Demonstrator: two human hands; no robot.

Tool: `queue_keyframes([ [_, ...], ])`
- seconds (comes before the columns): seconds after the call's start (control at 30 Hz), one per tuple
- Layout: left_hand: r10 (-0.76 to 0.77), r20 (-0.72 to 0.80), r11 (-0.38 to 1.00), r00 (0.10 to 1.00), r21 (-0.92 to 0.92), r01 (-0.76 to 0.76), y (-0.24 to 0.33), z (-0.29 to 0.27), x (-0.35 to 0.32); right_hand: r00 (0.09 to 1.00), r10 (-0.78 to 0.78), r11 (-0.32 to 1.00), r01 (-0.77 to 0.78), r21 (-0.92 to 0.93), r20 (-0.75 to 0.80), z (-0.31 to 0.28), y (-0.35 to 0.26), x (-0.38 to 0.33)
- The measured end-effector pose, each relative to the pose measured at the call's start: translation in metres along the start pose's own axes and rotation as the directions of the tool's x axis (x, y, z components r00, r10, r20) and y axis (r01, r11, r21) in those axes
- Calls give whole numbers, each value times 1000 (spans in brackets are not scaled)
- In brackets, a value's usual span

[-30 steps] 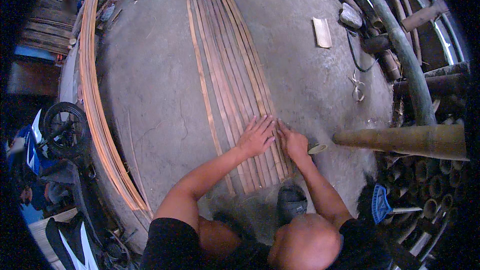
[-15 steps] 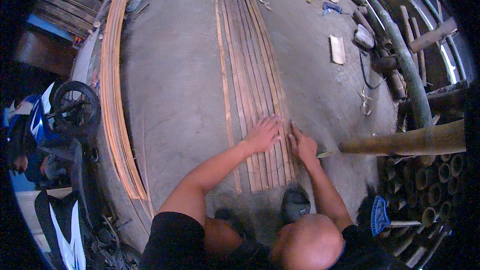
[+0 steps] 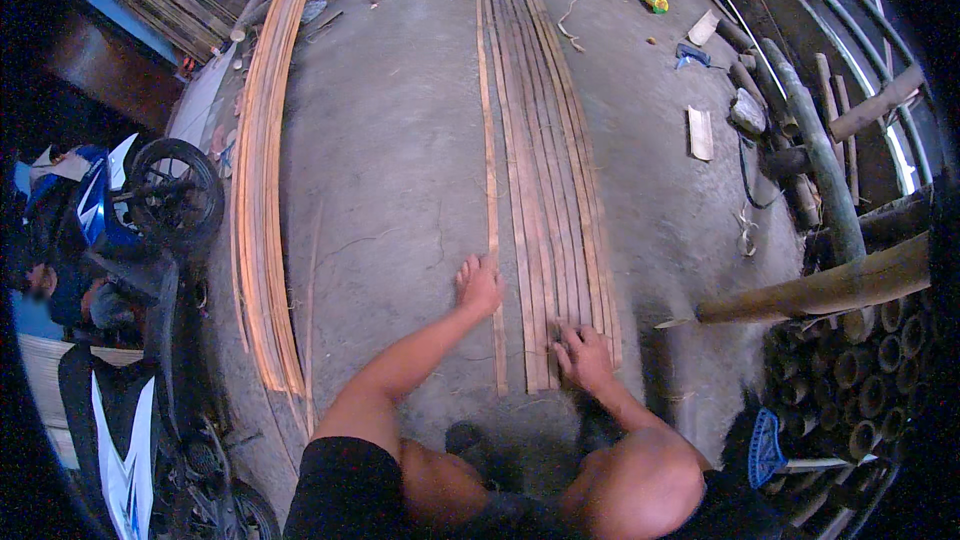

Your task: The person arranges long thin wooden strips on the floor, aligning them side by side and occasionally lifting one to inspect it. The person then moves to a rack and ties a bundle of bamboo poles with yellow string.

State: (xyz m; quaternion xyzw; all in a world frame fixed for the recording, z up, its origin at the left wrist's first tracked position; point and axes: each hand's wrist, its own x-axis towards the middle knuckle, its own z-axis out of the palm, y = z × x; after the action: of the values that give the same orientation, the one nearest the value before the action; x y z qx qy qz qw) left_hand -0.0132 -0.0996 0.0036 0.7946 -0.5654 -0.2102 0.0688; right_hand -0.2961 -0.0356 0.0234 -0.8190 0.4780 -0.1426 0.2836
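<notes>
Bamboo slats (image 3: 545,170) lie side by side in a long row on the concrete floor (image 3: 390,170), their near ends just ahead of the person. Left hand (image 3: 479,286) rests flat with its grip released on the outermost, slightly separated slat (image 3: 489,140). Right hand (image 3: 584,356) presses loosely curled on the row's near ends, grasping nothing.

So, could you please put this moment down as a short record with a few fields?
setting: concrete floor of a workshop
left hand: left hand rests flat on the single strip lying apart, left of the row
right hand: right hand presses on the near ends of the row of bamboo strips
left side: curved stack of strips, motorcycle
right side: thick bamboo pole, stacked bamboo tubes
</notes>
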Motion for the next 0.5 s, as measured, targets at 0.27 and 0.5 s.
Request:
queue_keyframes([
  [0.27,-158,26,941,987,-299,158,14,3,26,996,-73,997,75,-30,46,9,-20,7],
  [0.5,-44,324,610,945,-740,283,25,4,34,999,-25,994,28,107,-31,16,-15,2],
])
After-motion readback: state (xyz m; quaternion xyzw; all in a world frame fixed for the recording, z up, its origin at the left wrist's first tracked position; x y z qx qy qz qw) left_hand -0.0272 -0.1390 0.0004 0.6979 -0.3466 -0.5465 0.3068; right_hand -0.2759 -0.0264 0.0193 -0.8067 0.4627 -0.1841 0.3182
